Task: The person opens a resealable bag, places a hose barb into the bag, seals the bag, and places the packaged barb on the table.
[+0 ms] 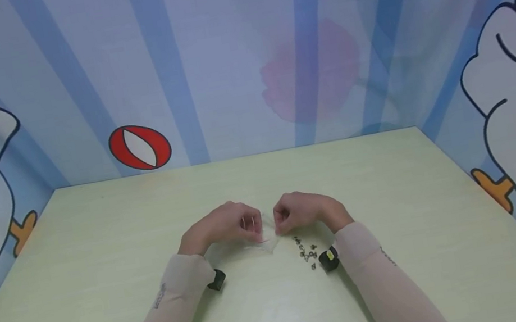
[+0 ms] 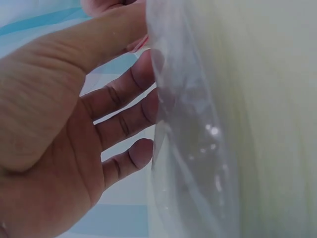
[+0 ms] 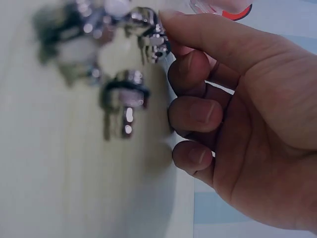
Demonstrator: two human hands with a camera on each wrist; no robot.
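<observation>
A clear plastic bag (image 1: 268,243) lies between the two hands, low over the table. My left hand (image 1: 232,224) pinches its edge between thumb and forefinger; in the left wrist view the clear film (image 2: 190,134) hangs beside the other, loosely bent fingers. From the opposite side my right hand (image 1: 304,211) pinches the bag with thumb and forefinger, the remaining fingers curled in. Several small shiny metal screws (image 1: 307,255) are scattered on the table just below the right hand. One screw (image 3: 126,101) shows up close in the right wrist view, with more blurred ones above it.
The pale table (image 1: 114,248) runs back to a wall (image 1: 233,74) printed with blue stripes and cartoon figures. A black wrist camera (image 1: 328,259) on the right arm sits right beside the screws; another black camera (image 1: 216,280) is on the left wrist.
</observation>
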